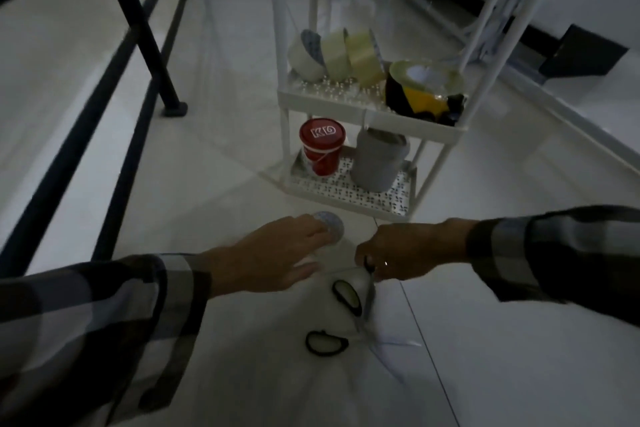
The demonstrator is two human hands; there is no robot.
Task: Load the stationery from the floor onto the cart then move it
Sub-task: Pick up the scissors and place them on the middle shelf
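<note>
A white tiered cart [367, 107] stands on the pale floor ahead. Three pale tape rolls [337, 55] and a black-and-yellow tape roll [420, 94] sit on its middle shelf. A red lidded tub [322, 149] and a grey container [377, 163] are on the bottom shelf. On the floor, my left hand [270, 253] reaches over a small grey tape roll [330, 227], fingertips touching it, thumb apart. My right hand [412, 250] pinches a handle loop of black-handled scissors [348, 296]. A second pair of scissors [325, 341] lies nearer me.
A black metal railing [138, 28] with a foot on the floor runs along the left. White frame legs and a dark box [581, 52] stand behind the cart at the right. Open floor lies between the railing and the cart.
</note>
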